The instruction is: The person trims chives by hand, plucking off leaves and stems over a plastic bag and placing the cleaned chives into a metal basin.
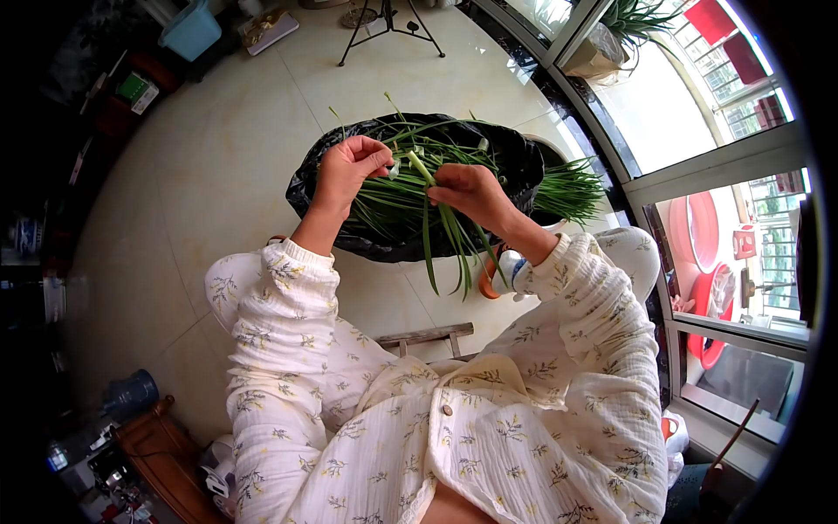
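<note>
The right hand (476,190) has its fingers clamped on a long green leafy stalk with a pale base (421,166), base upward, flat leaves hanging down. The left hand (347,170) is just beside that base, thumb and fingertips together (whether they grip a thin scrap cannot be told). Beneath both, an open, crinkled black plastic bag (384,249) full of slender green stalks (388,203) rests on the glossy cream tiled floor (218,175).
</note>
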A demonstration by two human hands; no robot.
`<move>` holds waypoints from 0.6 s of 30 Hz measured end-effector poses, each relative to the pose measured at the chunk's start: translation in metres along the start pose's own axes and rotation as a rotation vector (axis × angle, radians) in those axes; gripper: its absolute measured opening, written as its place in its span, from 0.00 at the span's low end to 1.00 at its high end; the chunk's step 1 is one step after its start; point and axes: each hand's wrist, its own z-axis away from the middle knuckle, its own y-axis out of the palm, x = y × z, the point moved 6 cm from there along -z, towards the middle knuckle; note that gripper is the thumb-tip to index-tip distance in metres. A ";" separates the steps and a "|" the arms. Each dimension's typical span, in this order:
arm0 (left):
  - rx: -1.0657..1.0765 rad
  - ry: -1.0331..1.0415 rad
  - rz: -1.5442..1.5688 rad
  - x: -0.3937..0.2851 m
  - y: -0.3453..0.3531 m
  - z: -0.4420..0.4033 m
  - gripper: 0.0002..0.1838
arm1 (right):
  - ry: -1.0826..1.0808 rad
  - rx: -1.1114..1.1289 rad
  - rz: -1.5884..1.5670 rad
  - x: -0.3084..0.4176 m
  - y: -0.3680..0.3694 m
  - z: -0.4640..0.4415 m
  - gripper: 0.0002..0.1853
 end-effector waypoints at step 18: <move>-0.152 0.586 -1.194 -0.004 0.006 0.005 0.11 | -0.125 -0.213 -0.618 0.064 -0.083 -0.014 0.11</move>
